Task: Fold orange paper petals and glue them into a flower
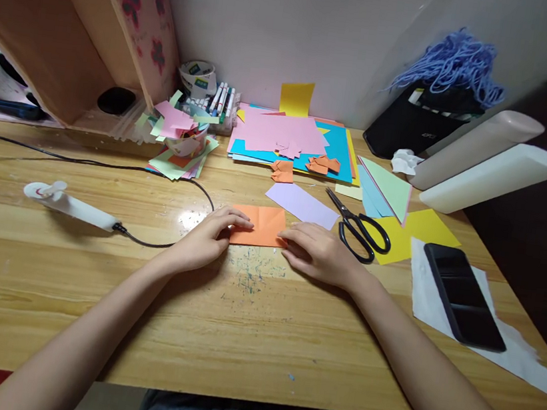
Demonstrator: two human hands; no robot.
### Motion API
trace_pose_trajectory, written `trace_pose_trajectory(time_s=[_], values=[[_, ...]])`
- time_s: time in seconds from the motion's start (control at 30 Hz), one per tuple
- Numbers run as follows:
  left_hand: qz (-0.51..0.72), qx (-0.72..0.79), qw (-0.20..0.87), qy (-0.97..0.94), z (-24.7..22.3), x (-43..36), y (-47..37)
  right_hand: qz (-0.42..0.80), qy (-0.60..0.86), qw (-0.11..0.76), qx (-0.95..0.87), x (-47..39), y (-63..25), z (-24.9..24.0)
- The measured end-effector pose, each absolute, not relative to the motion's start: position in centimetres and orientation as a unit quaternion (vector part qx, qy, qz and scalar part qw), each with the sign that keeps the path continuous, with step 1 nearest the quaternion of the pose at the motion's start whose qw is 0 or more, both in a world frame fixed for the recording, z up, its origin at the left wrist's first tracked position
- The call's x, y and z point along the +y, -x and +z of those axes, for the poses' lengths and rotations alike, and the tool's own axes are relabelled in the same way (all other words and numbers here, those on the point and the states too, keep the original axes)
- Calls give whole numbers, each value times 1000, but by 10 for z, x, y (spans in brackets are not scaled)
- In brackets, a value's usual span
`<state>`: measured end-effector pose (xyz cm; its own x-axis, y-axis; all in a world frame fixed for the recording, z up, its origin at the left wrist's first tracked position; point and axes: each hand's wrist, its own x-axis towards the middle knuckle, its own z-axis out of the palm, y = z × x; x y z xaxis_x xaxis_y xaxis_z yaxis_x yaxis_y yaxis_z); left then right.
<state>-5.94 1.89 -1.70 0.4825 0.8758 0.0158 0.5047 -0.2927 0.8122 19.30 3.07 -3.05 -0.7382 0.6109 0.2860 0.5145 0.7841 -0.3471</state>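
A folded sheet of orange paper (263, 226) lies on the wooden desk between my hands, with a vertical crease near its middle. My left hand (210, 235) is closed on its left end, fingertips on top and the thumb near the lower edge. My right hand (316, 251) pinches the right end between fingers and thumb. Just behind the sheet is a lilac paper strip (302, 205). Black-handled scissors (358, 227) rest to the right of my right hand. Folded orange paper pieces (323, 164) sit farther back.
A white corded tool (72, 205) lies at left, its black cable running behind my left hand. At right, a phone (464, 296) rests on torn white paper. Stacked coloured paper (283, 132), a cup of scraps (183, 143), a black bag (420, 120) and paper rolls (496, 179) stand behind.
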Motion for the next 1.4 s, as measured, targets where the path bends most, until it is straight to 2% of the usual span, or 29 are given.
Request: trace_pose_trajectory(time_s=[0.2, 0.3, 0.4, 0.5, 0.63, 0.73, 0.83, 0.9, 1.03, 1.2, 1.4], values=[[209, 454, 358, -789, -14, 14, 56, 71, 314, 195, -927, 33, -189, -40], [244, 445, 316, -802, -15, 12, 52, 88, 335, 239, -907, 30, -187, -37], [301, 430, 305, -794, -13, 8, 47, 163, 387, 341, -841, 23, -184, -30], [340, 453, 347, -747, -10, 3, 42, 273, 443, 415, -747, 15, -179, -24], [352, 496, 415, -677, -9, -2, 38, 408, 483, 433, -642, 13, -173, -26], [359, 496, 339, -714, -13, 0, 38, 444, 509, 401, -619, 18, -171, -33], [348, 466, 212, -785, -18, 4, 39, 419, 538, 334, -651, 23, -171, -38], [306, 438, 172, -827, -21, 5, 40, 374, 560, 300, -675, 24, -170, -40], [238, 417, 179, -859, -24, 5, 40, 294, 573, 277, -713, 19, -167, -39], [223, 426, 180, -858, -26, 6, 41, 256, 560, 266, -742, 16, -165, -39], [192, 414, 138, -879, -27, 6, 41, 185, 446, 298, -824, 16, -170, -37]])
